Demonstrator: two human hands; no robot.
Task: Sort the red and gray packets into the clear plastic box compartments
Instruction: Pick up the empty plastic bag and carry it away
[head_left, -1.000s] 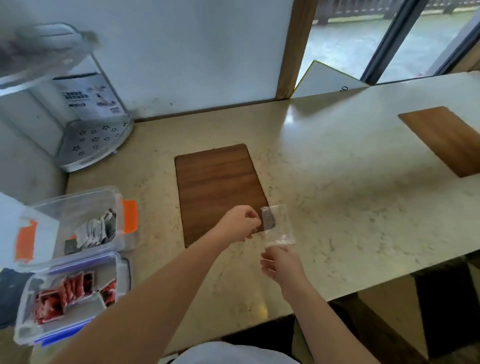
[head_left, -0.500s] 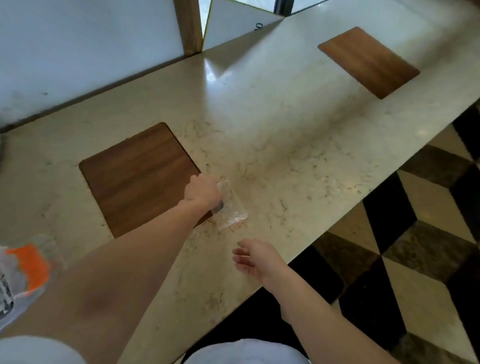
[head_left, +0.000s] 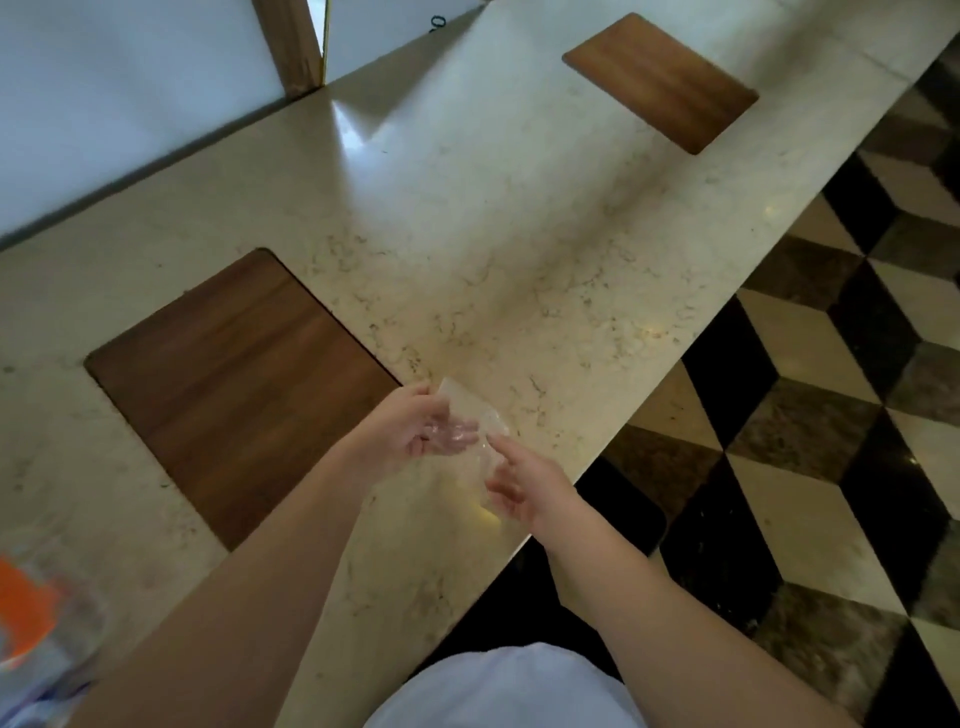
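My left hand (head_left: 415, 423) holds a small clear plastic bag (head_left: 475, 415) above the near edge of the marble counter (head_left: 467, 234). My right hand (head_left: 522, 480) touches the bag's lower right side with its fingers spread. The bag looks empty; I see no packet in it. Only a blurred corner of the clear plastic box with an orange latch (head_left: 23, 618) shows at the bottom left. Its compartments and the red and gray packets are out of view.
A wooden inlay (head_left: 234, 379) lies in the counter just left of my hands. A second wooden inlay (head_left: 660, 83) sits at the far right. The counter's front edge runs diagonally; beyond it is a checkered floor (head_left: 831, 467).
The view swung right and down, so the boxes left the frame. My right hand let go of the bag, dropped, then came back up to touch it. The dark packet in the bag is gone.
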